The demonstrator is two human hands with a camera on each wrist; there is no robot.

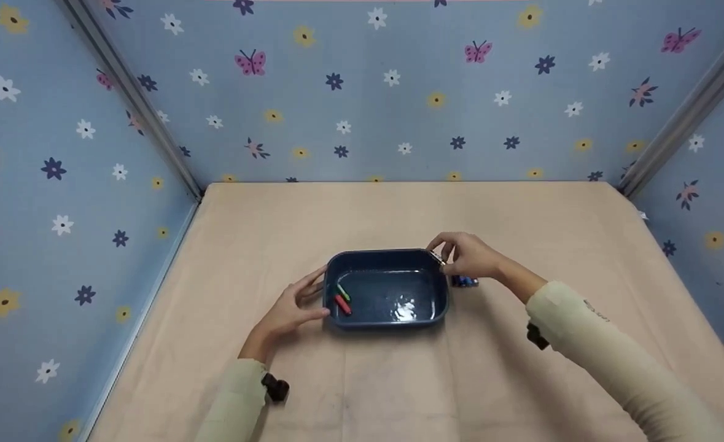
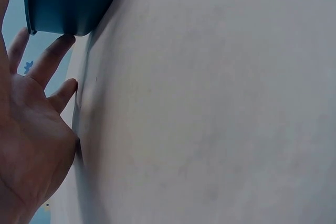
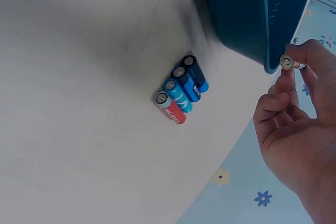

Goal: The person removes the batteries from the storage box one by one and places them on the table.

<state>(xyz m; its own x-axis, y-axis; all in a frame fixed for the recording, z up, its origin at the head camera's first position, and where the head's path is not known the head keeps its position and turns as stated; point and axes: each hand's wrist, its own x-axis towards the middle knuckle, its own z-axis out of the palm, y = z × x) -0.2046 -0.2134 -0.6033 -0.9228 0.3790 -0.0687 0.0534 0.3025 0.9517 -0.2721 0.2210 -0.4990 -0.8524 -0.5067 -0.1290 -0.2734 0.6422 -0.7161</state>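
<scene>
A dark blue rectangular basin (image 1: 386,323) stands mid-table with a green battery (image 1: 344,292) and a red battery (image 1: 342,304) lying at its left end. My left hand (image 1: 288,310), fingers spread and mostly straight, touches the basin's left side; the left wrist view shows its fingertips against the wall. Over the basin's back right corner, my right hand (image 1: 469,255) pinches a battery (image 3: 286,62) between thumb and fingers, end-on to the right wrist camera. Several more batteries (image 3: 181,85), blue and red, lie in a row beside the basin's right side.
A beige cloth covers the table (image 1: 398,380). Blue walls (image 1: 392,123) with flowers and butterflies rise at the back, left and right, joined by grey corner posts (image 1: 134,98). Small black devices (image 1: 275,388) sit on both wrists.
</scene>
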